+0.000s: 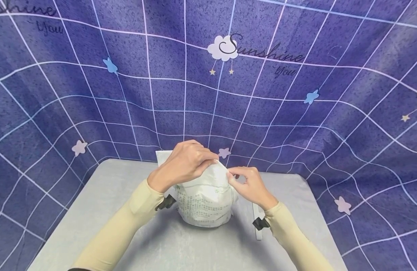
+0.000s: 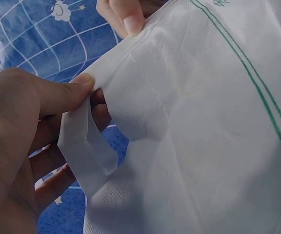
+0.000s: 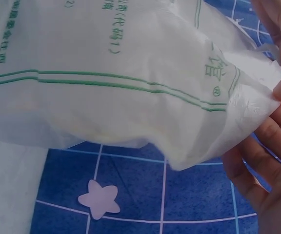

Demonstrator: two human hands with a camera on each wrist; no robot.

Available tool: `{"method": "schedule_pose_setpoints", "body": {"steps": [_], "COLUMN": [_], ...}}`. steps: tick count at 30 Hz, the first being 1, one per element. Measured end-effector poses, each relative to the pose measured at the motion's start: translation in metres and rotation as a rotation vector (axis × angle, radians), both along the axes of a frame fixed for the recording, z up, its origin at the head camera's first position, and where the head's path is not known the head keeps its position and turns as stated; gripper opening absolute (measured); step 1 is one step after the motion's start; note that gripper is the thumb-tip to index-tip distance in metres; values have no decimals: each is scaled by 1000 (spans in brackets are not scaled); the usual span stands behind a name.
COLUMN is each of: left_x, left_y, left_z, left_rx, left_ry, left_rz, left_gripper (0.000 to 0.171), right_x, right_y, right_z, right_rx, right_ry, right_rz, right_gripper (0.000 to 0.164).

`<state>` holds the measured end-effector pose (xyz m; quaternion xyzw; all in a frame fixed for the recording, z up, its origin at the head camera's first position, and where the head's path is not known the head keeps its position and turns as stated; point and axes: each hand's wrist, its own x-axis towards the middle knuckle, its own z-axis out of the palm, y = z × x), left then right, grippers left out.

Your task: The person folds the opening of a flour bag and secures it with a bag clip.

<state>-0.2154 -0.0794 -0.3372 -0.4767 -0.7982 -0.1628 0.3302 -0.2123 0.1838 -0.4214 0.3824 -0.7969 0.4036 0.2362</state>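
A white plastic-looking bag with green print and a double green line stands bulging on the table; its contents are hidden. My left hand pinches the bag's top edge between thumb and fingers. Close up in the left wrist view, that thumb presses the edge beside a cut-out gap, with a narrow white strip hanging below it. My right hand pinches the upper right edge of the bag between thumb and index finger. In the right wrist view its other fingers spread behind the bag's corner.
A thin white strip lies on the grey table, partly behind the right wrist. Purple-blue cloth with a grid, stars and clouds rises behind and along both sides. A black piece sits at the left wrist, another at the right.
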Motion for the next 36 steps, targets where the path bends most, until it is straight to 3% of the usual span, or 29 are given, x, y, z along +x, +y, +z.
{"method": "schedule_pose_setpoints", "body": {"steps": [9,29,36], "left_x": [-2,-1,-1], "left_y": [0,-2,-3], "left_z": [-1,1,0], "left_rx": [7,6,12], "left_ry": [14,-12,-19], "left_rz": [-4,-7,-8], "left_gripper": [12,11,12], "right_x": [2,10,10], "right_y": [7,31,36], "right_z": [-6,-36,-41], "right_rx": [7,69,68], "right_ry": [-36,-90,-100], "right_rz": [-10,-76,-63], "right_gripper": [16,17,18]}}
